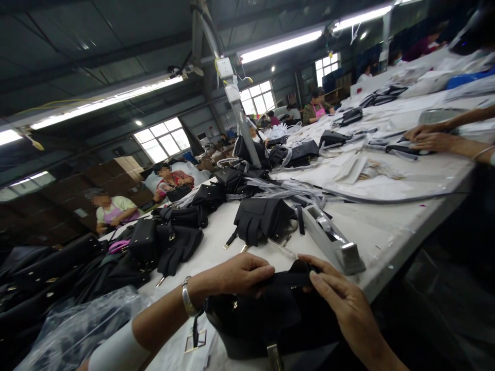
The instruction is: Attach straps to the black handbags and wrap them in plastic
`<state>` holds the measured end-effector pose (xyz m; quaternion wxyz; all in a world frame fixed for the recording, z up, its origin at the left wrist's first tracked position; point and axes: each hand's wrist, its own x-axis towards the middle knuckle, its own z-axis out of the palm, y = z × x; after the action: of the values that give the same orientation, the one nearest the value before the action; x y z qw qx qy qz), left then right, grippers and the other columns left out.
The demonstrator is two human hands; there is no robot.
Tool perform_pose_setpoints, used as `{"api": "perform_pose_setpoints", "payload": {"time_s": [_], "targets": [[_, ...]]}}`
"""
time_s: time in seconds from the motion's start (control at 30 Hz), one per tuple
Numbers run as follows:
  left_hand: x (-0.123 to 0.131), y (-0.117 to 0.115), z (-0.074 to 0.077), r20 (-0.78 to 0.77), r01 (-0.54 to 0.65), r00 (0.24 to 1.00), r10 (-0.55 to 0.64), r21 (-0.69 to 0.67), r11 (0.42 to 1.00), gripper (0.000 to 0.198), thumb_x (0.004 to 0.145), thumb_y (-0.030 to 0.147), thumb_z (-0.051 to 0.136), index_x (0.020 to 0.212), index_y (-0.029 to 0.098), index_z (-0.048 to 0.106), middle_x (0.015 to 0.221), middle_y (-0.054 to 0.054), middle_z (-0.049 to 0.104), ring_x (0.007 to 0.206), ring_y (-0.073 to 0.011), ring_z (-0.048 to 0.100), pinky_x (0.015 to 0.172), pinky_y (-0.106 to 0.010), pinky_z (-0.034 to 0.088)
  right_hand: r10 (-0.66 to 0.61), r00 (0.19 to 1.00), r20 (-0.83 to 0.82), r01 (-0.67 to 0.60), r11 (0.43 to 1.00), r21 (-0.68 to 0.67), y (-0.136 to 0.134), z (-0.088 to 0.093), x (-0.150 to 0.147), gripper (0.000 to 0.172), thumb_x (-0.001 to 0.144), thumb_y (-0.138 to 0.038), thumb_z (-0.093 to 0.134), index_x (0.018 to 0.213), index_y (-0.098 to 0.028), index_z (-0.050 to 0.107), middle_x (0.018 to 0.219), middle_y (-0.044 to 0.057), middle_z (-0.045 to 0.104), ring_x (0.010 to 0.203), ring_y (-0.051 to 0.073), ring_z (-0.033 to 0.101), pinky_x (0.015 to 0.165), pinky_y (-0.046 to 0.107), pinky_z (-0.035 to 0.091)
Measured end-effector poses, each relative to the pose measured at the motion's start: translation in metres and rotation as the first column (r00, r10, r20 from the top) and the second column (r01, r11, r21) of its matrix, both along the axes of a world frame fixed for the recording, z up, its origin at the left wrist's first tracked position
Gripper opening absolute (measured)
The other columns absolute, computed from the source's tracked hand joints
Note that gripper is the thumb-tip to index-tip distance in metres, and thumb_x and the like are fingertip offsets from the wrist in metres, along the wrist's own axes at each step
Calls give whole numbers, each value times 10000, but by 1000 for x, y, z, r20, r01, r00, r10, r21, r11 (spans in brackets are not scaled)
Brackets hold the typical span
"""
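A black handbag (263, 327) with gold-coloured metal fittings stands at the table's near edge in front of me. My left hand (237, 275) pinches one end of a black strap (290, 279) along the bag's top. At the strap's other end, my right hand (344, 296) grips it between thumb and fingers. The strap is held roughly level between both hands. A strap with a gold-coloured buckle (195, 341) hangs at the bag's left side. The bag's lower right part is lost in shadow.
A tape dispenser (332, 239) stands just beyond my right hand, beside another black bag (259, 219). Black bags (178, 247) and clear plastic (88, 330) lie to the left. A co-worker's hands (433, 139) are at the right. A post (245, 129) rises mid-table.
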<state>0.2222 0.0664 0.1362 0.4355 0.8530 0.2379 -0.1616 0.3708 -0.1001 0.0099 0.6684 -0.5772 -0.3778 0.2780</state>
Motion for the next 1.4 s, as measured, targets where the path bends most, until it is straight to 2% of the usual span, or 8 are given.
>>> {"api": "perform_pose_setpoints", "payload": {"time_s": [0.17,0.23,0.37,0.53,0.83,1.03,1.23,1.4], "targets": [[17,-14,1,78,101,991,-106,68,993,451,965,535,461,747,161,586,650,25,580,561,-84,481,531,-188,366,-16,995,94,13,999,34,4,-4,-2,353,943,-492,553,885,-245,798,1397,73,602,1304,308,530,1159,433,358],[23,-18,-2,94,123,988,-127,44,991,398,956,517,490,801,168,600,667,27,590,545,-83,493,523,-189,382,0,995,99,-8,997,81,4,-10,2,302,952,-461,557,1084,-283,762,1416,58,590,1325,282,523,1169,434,357],[32,-21,-9,95,76,993,-71,-51,996,355,949,508,500,860,178,595,726,14,629,544,-93,539,510,-194,410,34,995,92,-48,987,151,4,-29,24,569,952,-430,575,1493,-335,428,1536,59,473,1389,260,467,1149,458,399],[41,-19,-11,136,-15,991,0,107,994,391,933,481,519,767,146,636,664,20,620,535,-84,488,518,-203,364,185,950,251,-193,981,5,6,-40,45,454,920,-452,618,1327,-252,645,1362,102,645,1303,294,557,1149,485,394],[49,-24,6,0,-24,1000,25,163,986,421,862,520,580,723,134,671,548,35,578,498,-92,489,483,-207,340,-50,974,221,28,995,100,3,-25,25,240,870,-303,698,1107,-286,732,1149,32,705,1083,226,656,995,356,514],[60,-26,23,-126,87,991,-50,307,948,379,836,475,581,645,152,626,496,50,515,457,-89,436,434,-225,280,-180,958,225,150,978,143,8,-27,4,213,858,-264,713,1071,-284,718,1038,27,702,1019,226,661,929,359,527],[73,-38,28,-187,247,968,-171,553,796,330,794,367,568,533,163,566,463,69,331,482,-84,326,464,-255,229,-259,922,289,202,956,212,11,-34,-3,235,856,-240,718,1087,-279,699,1003,32,681,968,222,664,876,356,542],[81,-43,34,-288,244,951,-108,494,835,300,785,389,565,634,161,688,461,54,438,466,-98,400,442,-250,262,-287,897,335,217,948,233,9,-31,-4,228,871,-235,697,1097,-266,691,998,37,675,950,218,666,860,352,549]]}}
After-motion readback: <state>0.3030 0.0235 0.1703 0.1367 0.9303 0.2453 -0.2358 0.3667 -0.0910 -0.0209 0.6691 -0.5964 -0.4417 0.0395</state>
